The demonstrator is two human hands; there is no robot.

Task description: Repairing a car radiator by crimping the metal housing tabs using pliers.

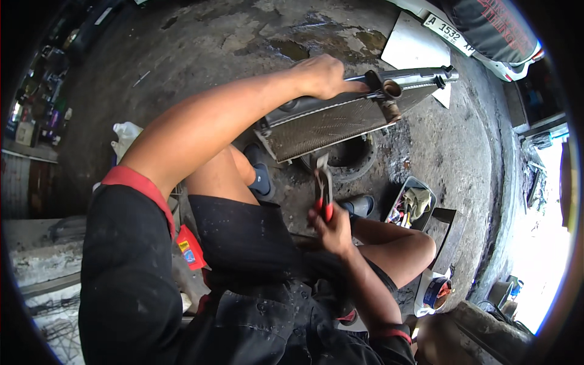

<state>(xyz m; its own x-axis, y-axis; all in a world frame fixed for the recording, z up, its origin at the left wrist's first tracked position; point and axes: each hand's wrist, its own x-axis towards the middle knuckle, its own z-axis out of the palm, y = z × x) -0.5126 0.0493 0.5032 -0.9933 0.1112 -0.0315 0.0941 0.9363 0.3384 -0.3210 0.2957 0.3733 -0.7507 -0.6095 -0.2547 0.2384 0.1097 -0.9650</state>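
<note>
A car radiator (322, 128) with a dark top tank is held tilted over a black tire (359, 170) on the concrete floor, its round filler neck (392, 89) toward the right. My left hand (320, 76) grips the radiator's top edge, fingers partly hidden, with a finger reaching along beside the neck. Below it, my right hand (333, 231) is closed on pliers (325, 185) with red handles, their metal jaws pointing up toward the radiator's lower edge; whether they touch it I cannot tell.
A tray (413, 202) with rags and small items sits right of my legs, near a tub (435, 292). A red container (190, 247) and a white jug (126, 139) are at my left. A white board (407, 42) lies by a white vehicle (511, 70) at the upper right.
</note>
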